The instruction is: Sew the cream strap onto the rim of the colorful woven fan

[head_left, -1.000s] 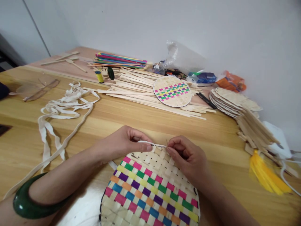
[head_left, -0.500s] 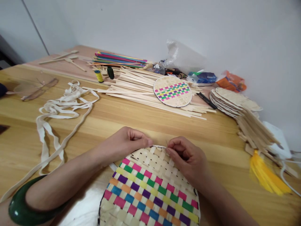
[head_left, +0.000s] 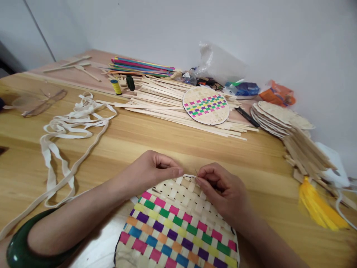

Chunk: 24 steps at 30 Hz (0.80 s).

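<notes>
A round woven bamboo panel (head_left: 173, 223) with rows of pink, green, yellow, purple, orange and blue squares lies in front of me, its lower part cut off by the picture's edge. My left hand (head_left: 152, 171) is closed, pinching the white-bound top rim between thumb and fingers. On the other side of that rim, my right hand (head_left: 223, 190) is closed around a thin needle (head_left: 196, 172), whose tip sticks up past the fingertips. Any thread on it is too fine to make out. White cloth tape (head_left: 63, 126) lies in loose loops to the left and runs beneath my left arm.
Behind my hands, pale bamboo strips (head_left: 158, 108) carry a smaller woven disc (head_left: 206, 108). Yellow (head_left: 116, 87) and dark green (head_left: 130, 83) spools stand nearby. At right are stacked woven discs (head_left: 270, 121), flat wooden sticks (head_left: 306, 149) and a yellow tassel (head_left: 319, 206). Glasses (head_left: 44, 102) lie far left.
The camera view has shifted slightly. Both hands keep nearly the same pose at the rim, and the needle still shows between the right fingertips.
</notes>
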Available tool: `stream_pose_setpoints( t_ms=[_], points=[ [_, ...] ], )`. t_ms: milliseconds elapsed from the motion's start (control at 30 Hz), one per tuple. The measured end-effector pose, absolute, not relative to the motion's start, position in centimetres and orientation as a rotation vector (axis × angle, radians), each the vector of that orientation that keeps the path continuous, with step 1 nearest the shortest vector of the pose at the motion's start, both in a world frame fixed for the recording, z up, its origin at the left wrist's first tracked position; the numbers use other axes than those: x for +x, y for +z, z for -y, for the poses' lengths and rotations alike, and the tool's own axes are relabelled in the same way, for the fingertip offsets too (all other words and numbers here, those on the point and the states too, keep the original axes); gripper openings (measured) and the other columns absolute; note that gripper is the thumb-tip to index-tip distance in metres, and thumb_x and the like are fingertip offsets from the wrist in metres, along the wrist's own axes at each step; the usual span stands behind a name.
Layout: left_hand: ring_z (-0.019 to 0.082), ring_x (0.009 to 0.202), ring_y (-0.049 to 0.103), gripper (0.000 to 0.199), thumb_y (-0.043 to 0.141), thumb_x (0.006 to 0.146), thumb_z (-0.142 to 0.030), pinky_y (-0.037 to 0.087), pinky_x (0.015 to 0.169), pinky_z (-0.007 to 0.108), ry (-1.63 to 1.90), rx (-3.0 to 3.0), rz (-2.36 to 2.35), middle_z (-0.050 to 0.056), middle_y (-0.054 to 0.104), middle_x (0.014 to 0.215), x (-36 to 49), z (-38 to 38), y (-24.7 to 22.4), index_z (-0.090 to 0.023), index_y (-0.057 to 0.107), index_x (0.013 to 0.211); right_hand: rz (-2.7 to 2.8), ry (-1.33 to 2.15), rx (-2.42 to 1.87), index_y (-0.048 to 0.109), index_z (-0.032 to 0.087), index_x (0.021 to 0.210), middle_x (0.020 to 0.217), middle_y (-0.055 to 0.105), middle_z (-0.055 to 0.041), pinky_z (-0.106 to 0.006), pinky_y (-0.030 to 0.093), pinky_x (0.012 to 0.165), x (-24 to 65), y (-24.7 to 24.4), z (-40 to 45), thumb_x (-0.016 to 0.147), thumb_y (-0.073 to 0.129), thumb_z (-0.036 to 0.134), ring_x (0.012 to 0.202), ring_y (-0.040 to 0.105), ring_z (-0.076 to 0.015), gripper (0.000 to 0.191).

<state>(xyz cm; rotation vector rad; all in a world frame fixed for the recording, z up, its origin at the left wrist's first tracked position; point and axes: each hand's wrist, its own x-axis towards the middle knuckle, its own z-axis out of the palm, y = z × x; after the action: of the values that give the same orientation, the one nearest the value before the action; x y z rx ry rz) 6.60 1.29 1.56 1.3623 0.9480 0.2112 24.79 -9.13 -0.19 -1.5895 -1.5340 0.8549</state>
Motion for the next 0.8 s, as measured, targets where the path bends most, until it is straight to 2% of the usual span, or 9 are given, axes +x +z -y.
stream_pose_setpoints(
  t_ms=[100, 300, 533, 700, 800],
  points=[
    [0.009, 0.049, 0.047, 0.022, 0.075, 0.067, -0.038, 0.031, 0.047, 0.020, 0.224, 1.371, -0.959, -0.001, 0.064, 0.059, 6.67, -1.20, 1.59, -0.017, 0.076, 0.072, 1.533, 0.859, -1.596, 0.052, 0.021, 0.084, 0.060, 0.055, 0.0042, -0.019, 0.035, 0.046, 24.88, -0.11, 9.21, 0.090, 0.053, 0.026, 0.051, 0.048, -0.0089, 0.007],
    [0.011, 0.052, 0.052, 0.030, 0.075, 0.066, -0.046, 0.035, 0.049, 0.021, 0.208, 1.397, -0.963, 0.000, 0.067, 0.061, 6.66, -1.01, 1.64, -0.017, 0.076, 0.074, 1.545, 0.867, -1.589, 0.052, 0.021, 0.084, 0.059, 0.054, 0.0043, -0.019, 0.034, 0.045, 24.83, -0.07, 9.14, 0.089, 0.053, 0.027, 0.050, 0.047, -0.0089, 0.008],
    [0.009, 0.049, 0.046, 0.028, 0.076, 0.066, -0.045, 0.031, 0.047, 0.019, 0.210, 1.384, -0.994, -0.001, 0.064, 0.058, 6.68, -0.98, 1.86, -0.018, 0.075, 0.071, 1.543, 0.867, -1.581, 0.053, 0.021, 0.084, 0.059, 0.053, 0.0049, -0.018, 0.035, 0.045, 24.88, -0.03, 9.16, 0.089, 0.053, 0.025, 0.050, 0.047, -0.0082, 0.006],
    [0.010, 0.047, 0.044, 0.038, 0.064, 0.076, -0.054, 0.030, 0.046, 0.019, 0.169, 1.357, -0.997, 0.000, 0.062, 0.057, 6.65, -1.13, 2.09, -0.018, 0.075, 0.075, 1.540, 0.836, -1.588, 0.053, 0.021, 0.084, 0.060, 0.054, 0.0047, -0.018, 0.035, 0.046, 24.95, 0.02, 9.16, 0.089, 0.054, 0.024, 0.051, 0.047, -0.0082, 0.005],
    [0.008, 0.044, 0.036, 0.037, 0.065, 0.075, -0.051, 0.025, 0.043, 0.019, 0.142, 1.360, -1.012, -0.003, 0.051, 0.050, 6.57, -1.23, 2.01, -0.016, 0.069, 0.064, 1.540, 0.843, -1.595, 0.053, 0.021, 0.084, 0.059, 0.053, 0.0050, -0.018, 0.035, 0.045, 24.94, 0.03, 9.13, 0.089, 0.054, 0.024, 0.050, 0.047, -0.0080, 0.005]
  ],
)
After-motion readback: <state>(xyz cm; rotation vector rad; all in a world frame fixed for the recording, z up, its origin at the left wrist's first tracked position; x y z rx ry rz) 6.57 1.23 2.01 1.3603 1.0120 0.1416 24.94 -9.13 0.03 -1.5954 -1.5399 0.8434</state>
